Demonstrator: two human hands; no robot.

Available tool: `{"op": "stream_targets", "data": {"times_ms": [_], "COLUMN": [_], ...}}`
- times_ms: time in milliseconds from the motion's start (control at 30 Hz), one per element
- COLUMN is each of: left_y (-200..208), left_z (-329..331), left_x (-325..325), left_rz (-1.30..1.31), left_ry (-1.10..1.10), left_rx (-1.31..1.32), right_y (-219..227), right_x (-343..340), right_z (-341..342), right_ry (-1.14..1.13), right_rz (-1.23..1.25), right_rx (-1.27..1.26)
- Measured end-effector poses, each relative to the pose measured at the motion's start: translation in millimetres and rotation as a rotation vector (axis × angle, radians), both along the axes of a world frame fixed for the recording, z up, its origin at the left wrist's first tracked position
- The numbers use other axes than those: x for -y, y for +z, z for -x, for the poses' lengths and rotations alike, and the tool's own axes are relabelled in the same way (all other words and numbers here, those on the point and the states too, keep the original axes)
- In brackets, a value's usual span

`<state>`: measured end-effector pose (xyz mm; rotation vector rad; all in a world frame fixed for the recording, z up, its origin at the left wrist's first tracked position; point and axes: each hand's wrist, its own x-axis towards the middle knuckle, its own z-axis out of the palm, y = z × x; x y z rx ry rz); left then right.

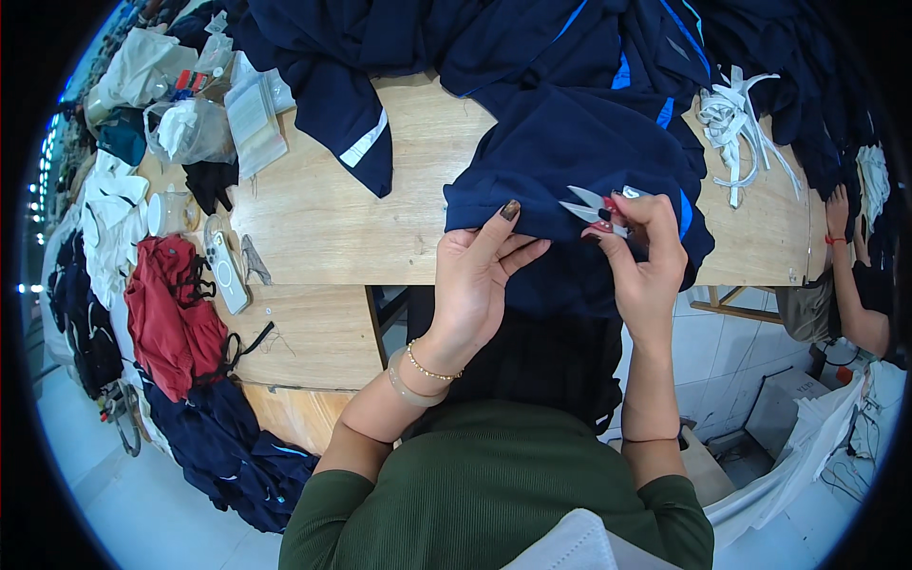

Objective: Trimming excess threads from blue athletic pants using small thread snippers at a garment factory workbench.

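The left hand (pixel 475 280) pinches the near-left edge of the navy garment (pixel 579 142); from its right, the nearer right hand (pixel 654 256) grips snips (pixel 585 214), blades parted, pointing left, perhaps touching cloth.

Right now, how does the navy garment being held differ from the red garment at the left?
The navy garment shows bright blue trim; the red garment shows none.
The navy garment is held; the red garment lies untouched.
The navy garment's visible part looks larger than the red garment's.
Both are creased cloth.
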<state>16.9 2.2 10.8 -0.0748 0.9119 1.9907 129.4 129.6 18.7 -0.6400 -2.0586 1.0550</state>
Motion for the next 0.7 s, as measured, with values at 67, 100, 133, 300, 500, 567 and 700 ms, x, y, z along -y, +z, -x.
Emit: {"op": "stream_targets", "data": {"times_ms": [67,100,133,300,500,567,700], "left_y": [-1.9,-2.2,0.6,17.3,11.9,9.6,-2.1], "left_z": [1.9,3.2,4.2,14.7,26.1,26.6,45.3], "left_x": [2.1,3.4,3.2,8.1,-2.0,-28.3,-20.4], "left_rz": [-0.018,-0.035,-0.038,0.162,0.542,0.529,0.149], "left_ry": [-0.008,-0.018,-0.020,-0.202,0.089,0.315,-0.334], "left_rx": [0.010,0.020,0.019,-0.161,-1.447,-1.673,-0.899], "right_y": [3.7,6.3,8.1,-4.5,3.5,10.6,11.0], "right_x": [1.9,3.2,3.6,-8.0,-26.2,-26.4,-41.5], "right_z": [0.9,2.1,3.0,8.9,12.5,14.7,11.3], "right_ry": [0.035,0.069,0.097,0.146,0.212,0.235,0.268], "right_rz": [-0.022,-0.044,-0.068,0.160,0.643,0.727,0.822], "right_rx": [0.046,0.093,0.141,0.042,0.028,-0.025,-0.125]}}
